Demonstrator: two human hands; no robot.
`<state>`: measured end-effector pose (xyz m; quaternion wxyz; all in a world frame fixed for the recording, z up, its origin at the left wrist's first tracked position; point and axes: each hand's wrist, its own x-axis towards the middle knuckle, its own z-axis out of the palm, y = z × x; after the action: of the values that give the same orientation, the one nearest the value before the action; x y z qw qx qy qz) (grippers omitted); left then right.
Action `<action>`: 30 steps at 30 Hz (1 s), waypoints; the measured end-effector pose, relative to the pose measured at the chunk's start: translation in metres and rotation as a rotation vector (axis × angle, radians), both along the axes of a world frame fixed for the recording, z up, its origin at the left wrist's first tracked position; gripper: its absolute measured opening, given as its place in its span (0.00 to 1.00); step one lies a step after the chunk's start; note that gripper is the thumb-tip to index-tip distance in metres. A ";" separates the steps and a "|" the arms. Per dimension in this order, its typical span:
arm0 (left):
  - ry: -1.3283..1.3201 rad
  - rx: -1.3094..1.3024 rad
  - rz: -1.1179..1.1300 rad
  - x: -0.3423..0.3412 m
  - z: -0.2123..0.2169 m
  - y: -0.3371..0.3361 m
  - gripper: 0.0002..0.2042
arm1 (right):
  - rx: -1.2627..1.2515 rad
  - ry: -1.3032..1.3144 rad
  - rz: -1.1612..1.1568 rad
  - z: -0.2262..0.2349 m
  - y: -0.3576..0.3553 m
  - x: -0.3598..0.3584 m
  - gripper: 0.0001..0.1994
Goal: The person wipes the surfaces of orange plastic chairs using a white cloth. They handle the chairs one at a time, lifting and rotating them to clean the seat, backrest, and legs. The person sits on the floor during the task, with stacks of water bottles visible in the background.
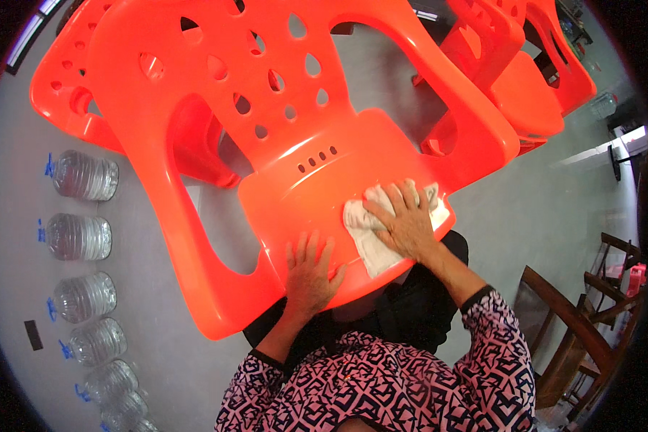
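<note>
An orange-red plastic armchair with drop-shaped holes in its backrest stands right in front of me, its seat toward my lap. My right hand presses a white cloth onto the right front part of the seat, fingers bent over the bunched fabric. Part of the cloth lies flat toward the seat's front edge. My left hand rests on the seat's front edge near the left armrest, fingers stretched out and holding nothing.
More orange-red chairs stand at the far right, and another is behind at the left. Several clear water bottles with blue handles line the floor on the left. Dark wooden furniture stands at the right.
</note>
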<state>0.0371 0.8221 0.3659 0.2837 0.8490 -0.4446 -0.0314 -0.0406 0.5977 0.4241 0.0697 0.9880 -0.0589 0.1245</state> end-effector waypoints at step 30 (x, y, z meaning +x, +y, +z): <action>-0.085 -0.069 -0.039 -0.017 -0.011 -0.029 0.33 | -0.072 -0.359 -0.669 -0.016 -0.023 -0.022 0.26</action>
<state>0.0204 0.7936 0.3546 0.2927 0.8304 -0.4738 0.0146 -0.0630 0.5750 0.4077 0.1297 0.8736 -0.3851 0.2677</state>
